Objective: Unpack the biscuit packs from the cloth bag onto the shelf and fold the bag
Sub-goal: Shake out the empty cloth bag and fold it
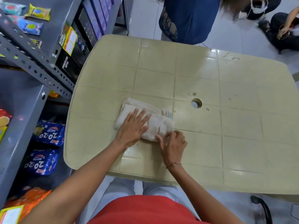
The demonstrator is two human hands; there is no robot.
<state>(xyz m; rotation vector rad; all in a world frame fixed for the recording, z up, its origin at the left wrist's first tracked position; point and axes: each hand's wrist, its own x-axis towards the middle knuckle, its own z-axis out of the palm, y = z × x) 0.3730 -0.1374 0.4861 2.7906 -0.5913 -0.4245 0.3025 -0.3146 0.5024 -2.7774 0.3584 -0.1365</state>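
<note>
On smooth tiled-pattern table (202,75), flat left hand (131,126) presses soft folded cloth bag (155,125); right hand (172,143) pinches it.

Cloth bag (145,118) lies on the table (210,88), shelf (21,101) to its left.

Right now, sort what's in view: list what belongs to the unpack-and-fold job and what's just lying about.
Job:
- cloth bag, folded on the table
- left hand pressing it flat
- right hand gripping its edge
- blue biscuit packs on the shelf

Lying about:
- black boxes
- orange packet
</note>
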